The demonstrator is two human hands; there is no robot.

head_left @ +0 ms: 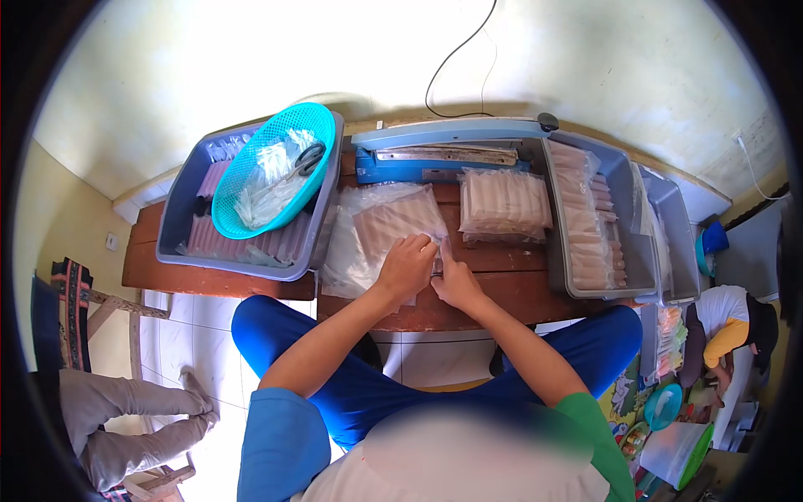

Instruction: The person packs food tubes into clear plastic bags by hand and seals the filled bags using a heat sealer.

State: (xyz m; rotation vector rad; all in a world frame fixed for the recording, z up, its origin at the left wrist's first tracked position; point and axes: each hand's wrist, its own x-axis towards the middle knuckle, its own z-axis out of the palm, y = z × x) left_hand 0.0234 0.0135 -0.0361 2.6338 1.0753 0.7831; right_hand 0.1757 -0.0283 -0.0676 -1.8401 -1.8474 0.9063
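My left hand [407, 266] is closed, its fingers curled over the near right edge of a clear plastic bag [393, 219]. Inside the bag lie several pale pinkish-brown sticks side by side. Close beside it, my right hand [459, 283] pinches the same edge of the bag, with thumb and forefinger partly showing. Both hands rest low over the wooden table [493, 289]. More clear plastic spreads out under and left of the bag. Right of it sits a filled pack of similar sticks [505, 203].
Behind the bag stands a blue sealing machine [435, 165] with a long arm. A grey-blue tub [293, 272] at left bears a turquoise basket [226, 209] holding plastic and scissors [310, 159]. Another tub [640, 251] of packs stands right. People sit at far left and right.
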